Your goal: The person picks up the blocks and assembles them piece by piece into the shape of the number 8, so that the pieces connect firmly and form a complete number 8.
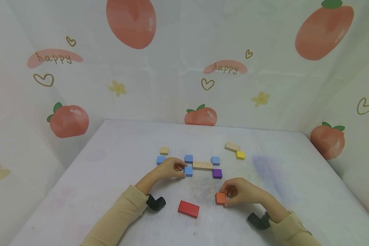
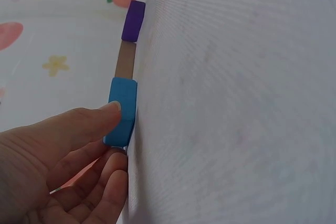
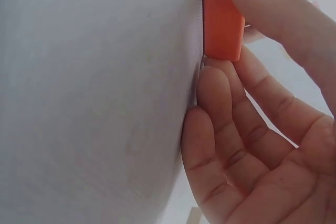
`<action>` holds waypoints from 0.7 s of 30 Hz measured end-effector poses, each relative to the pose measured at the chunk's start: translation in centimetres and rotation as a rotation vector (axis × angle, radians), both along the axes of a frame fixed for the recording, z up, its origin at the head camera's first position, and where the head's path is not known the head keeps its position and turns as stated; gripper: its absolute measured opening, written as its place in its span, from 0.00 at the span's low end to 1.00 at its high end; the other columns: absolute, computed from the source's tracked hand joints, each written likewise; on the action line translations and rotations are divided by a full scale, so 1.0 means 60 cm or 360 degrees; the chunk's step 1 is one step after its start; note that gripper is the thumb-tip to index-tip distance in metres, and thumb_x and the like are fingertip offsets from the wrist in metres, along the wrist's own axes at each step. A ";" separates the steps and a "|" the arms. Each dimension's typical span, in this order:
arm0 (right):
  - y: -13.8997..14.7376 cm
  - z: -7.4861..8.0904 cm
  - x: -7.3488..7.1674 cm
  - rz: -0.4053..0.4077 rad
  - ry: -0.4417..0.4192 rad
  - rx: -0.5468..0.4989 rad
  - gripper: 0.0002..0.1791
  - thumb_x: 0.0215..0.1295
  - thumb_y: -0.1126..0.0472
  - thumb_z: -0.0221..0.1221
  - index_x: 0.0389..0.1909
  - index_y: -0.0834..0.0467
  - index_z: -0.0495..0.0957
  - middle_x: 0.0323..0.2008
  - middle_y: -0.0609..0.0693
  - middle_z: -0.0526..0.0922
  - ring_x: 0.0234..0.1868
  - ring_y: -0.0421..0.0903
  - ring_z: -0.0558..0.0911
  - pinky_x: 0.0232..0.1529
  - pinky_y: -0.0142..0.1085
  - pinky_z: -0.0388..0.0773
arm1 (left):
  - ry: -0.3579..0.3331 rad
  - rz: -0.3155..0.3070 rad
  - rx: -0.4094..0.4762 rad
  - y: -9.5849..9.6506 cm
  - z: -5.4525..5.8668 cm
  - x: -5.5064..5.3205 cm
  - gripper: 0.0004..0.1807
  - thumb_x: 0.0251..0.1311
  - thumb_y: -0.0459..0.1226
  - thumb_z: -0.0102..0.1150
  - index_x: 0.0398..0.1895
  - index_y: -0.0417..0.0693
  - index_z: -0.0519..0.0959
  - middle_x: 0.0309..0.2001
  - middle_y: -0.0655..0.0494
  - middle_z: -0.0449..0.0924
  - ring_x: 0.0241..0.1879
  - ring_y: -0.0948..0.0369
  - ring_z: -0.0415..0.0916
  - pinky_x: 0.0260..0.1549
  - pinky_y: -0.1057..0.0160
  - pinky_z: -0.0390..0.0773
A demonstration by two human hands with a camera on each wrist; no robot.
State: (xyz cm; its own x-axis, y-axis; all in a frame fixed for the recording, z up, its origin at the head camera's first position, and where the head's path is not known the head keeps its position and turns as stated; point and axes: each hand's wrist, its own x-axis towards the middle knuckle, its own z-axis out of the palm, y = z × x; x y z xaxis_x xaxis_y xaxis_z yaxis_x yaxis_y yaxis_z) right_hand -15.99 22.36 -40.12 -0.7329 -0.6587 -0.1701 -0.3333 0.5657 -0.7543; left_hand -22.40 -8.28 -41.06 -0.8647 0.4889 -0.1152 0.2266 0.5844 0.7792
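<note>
My left hand (image 1: 171, 168) pinches a small blue block (image 1: 188, 172) between thumb and fingers; in the left wrist view the thumb lies against this blue block (image 2: 122, 111). That block sits at the left end of a plain wooden block (image 1: 202, 166), with a purple block (image 1: 217, 173) at the other end. Two more blue blocks (image 1: 189, 159) (image 1: 215, 160) stand just behind the wooden one. Nearer the front, my right hand (image 1: 243, 192) grips an orange block (image 1: 220, 198) on the table. Its thumb overlaps the orange block (image 3: 223, 22) in the right wrist view.
A red rectangular block (image 1: 189, 209) lies in front, between the forearms. Behind the left hand are a blue block (image 1: 161, 160) and a small striped wooden piece (image 1: 164, 151). A pale wooden block (image 1: 232, 147) and a yellow block (image 1: 240, 155) touch at the back right.
</note>
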 end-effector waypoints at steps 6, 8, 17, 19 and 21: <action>-0.001 0.001 0.000 -0.0001 0.0025 0.0014 0.15 0.49 0.57 0.69 0.37 0.57 0.79 0.33 0.44 0.80 0.32 0.32 0.74 0.35 0.26 0.76 | -0.0001 -0.0002 -0.0009 0.000 0.001 0.000 0.20 0.49 0.34 0.67 0.47 0.39 0.79 0.39 0.50 0.80 0.38 0.64 0.73 0.42 0.67 0.77; -0.001 0.002 -0.001 -0.0006 0.0030 0.0020 0.15 0.49 0.57 0.69 0.37 0.57 0.79 0.33 0.44 0.80 0.32 0.32 0.75 0.35 0.26 0.76 | 0.0003 -0.0005 -0.0013 0.000 0.002 0.000 0.20 0.49 0.34 0.67 0.47 0.39 0.79 0.39 0.50 0.80 0.37 0.64 0.73 0.42 0.67 0.77; -0.003 0.003 -0.003 -0.0066 0.0095 0.0060 0.15 0.50 0.57 0.68 0.37 0.58 0.79 0.31 0.45 0.79 0.31 0.33 0.74 0.35 0.26 0.75 | 0.0016 -0.0001 -0.0026 0.000 -0.001 -0.002 0.20 0.49 0.34 0.68 0.47 0.40 0.80 0.38 0.51 0.79 0.37 0.64 0.73 0.41 0.67 0.77; -0.005 0.004 -0.004 -0.0085 0.0125 0.0070 0.14 0.50 0.57 0.67 0.37 0.57 0.79 0.30 0.45 0.79 0.31 0.33 0.74 0.34 0.26 0.75 | 0.0013 0.0002 -0.0027 0.000 -0.001 -0.001 0.20 0.49 0.34 0.68 0.47 0.40 0.80 0.38 0.51 0.79 0.37 0.64 0.73 0.41 0.67 0.77; -0.006 0.005 -0.005 -0.0100 0.0164 0.0077 0.14 0.50 0.58 0.67 0.37 0.57 0.79 0.29 0.45 0.79 0.30 0.32 0.73 0.33 0.26 0.74 | 0.0012 0.0001 -0.0026 0.001 0.000 -0.001 0.20 0.49 0.34 0.68 0.47 0.40 0.80 0.38 0.50 0.79 0.37 0.64 0.73 0.41 0.67 0.77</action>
State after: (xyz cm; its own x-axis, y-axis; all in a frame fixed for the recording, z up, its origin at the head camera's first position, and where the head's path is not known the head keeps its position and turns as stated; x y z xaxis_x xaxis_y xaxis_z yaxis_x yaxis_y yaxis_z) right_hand -16.28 21.98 -39.83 -0.7877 -0.6038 -0.1224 -0.3703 0.6228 -0.6892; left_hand -22.48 -8.24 -41.07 -0.8658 0.4866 -0.1165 0.2323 0.5972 0.7677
